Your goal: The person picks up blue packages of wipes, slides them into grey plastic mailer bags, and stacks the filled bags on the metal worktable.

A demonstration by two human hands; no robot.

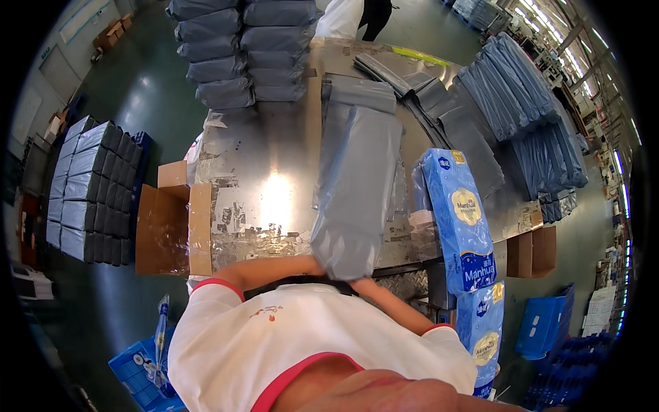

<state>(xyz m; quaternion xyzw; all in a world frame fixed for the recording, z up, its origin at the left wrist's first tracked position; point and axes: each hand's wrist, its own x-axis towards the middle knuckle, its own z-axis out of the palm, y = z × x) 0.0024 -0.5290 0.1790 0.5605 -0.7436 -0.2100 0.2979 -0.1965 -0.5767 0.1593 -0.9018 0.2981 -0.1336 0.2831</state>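
A long grey plastic mailer bag point(357, 185), filled and soft, lies lengthwise on the metal table point(268, 151); its near end reaches the table's front edge. My left hand point(309, 263) and my right hand point(364, 283) meet at that near end, close to my chest, and grip it. The bag hides most of the fingers. A tall blue pack of paper tissues point(460, 220) stands just right of the bag, apart from my hands.
Filled grey parcels point(240, 48) are stacked at the table's far end, and flat grey mailers point(439, 110) lie at the right. An open cardboard box point(165, 233) stands left; a second blue pack point(484, 336) and blue crates point(542, 323) lie lower right. A person point(343, 17) stands beyond the table.
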